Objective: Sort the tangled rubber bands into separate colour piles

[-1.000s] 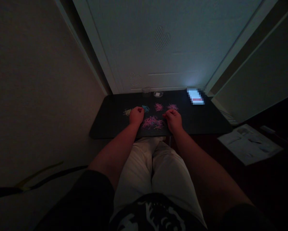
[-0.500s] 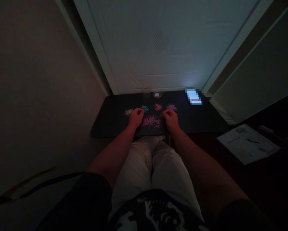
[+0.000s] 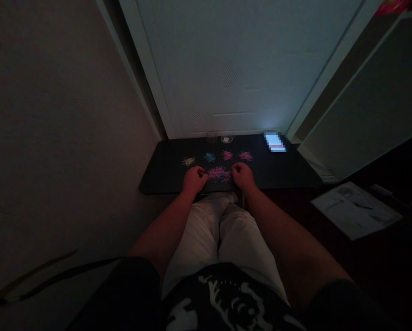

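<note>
A mixed pile of thin pink and purple strips (image 3: 219,174) lies near the front edge of the black tabletop (image 3: 278,172). At its left edge is my left hand (image 3: 194,179), with thumb and forefinger curled in a pinch. My right hand (image 3: 243,175) touches the pile's right side, its fingers closed the same way. Whatever the fingertips hold is too small and dark to make out. Behind the hands lie smaller heaps in a row: pale yellow strips (image 3: 188,161), blue strips (image 3: 210,157), pink strips (image 3: 227,155) and purplish-pink strips (image 3: 245,156).
A clear cup (image 3: 211,134) and a small round clear dish with a white label (image 3: 227,139) stand at the back. A lit phone (image 3: 275,142) lies at the back right, by the white door (image 3: 261,69). A picture sheet (image 3: 355,209) is at the lower right.
My left hand has moved from beside the blue heap back to the mixed pile's left edge. My right hand has come closer to the pile's right side. The view has shifted slightly.
</note>
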Action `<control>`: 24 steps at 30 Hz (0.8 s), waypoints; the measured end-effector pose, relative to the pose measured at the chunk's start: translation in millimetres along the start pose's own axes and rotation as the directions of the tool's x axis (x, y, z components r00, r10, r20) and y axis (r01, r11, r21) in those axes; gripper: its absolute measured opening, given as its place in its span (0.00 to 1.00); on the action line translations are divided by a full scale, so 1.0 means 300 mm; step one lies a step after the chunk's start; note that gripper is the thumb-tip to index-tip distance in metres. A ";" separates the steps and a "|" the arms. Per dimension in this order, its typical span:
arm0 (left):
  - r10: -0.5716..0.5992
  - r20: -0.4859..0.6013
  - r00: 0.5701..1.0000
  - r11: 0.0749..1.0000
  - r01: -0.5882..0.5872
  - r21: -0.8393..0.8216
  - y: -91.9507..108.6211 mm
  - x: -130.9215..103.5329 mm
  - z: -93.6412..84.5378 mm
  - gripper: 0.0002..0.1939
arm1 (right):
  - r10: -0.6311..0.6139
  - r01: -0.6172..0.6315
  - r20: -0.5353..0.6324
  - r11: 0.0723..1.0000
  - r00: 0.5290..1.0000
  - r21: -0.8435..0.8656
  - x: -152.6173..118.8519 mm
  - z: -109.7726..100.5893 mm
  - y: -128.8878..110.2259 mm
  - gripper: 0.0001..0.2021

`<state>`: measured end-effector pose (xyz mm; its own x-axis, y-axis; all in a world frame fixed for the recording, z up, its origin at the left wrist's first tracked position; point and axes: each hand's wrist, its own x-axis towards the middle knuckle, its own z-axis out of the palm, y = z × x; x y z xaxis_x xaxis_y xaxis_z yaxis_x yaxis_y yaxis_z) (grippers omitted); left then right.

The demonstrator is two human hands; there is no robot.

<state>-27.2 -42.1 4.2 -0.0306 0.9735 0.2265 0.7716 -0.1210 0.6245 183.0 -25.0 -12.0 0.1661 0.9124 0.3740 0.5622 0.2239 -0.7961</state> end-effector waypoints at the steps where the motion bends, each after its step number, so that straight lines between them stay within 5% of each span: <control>1: 0.022 0.007 1.000 1.000 -0.022 0.020 0.001 -0.006 -0.003 0.10 | -0.004 0.004 0.017 1.000 1.000 0.000 -0.005 -0.005 -0.001 0.05; 9: 0.161 0.157 0.974 0.984 -0.171 0.048 -0.030 -0.017 -0.042 0.15 | 0.072 -0.081 0.064 0.986 0.995 0.147 -0.005 -0.036 -0.009 0.07; 24: 0.169 0.115 0.979 0.979 -0.180 0.095 -0.025 -0.026 -0.032 0.12 | 0.174 -0.204 0.131 0.944 0.976 0.258 0.005 -0.066 0.008 0.09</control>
<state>-38.8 -50.6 5.2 0.1734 0.9547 0.2418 0.8214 -0.2757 0.4992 200.7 -29.8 -3.8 0.1539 0.9744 0.1636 0.2878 0.1142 -0.9509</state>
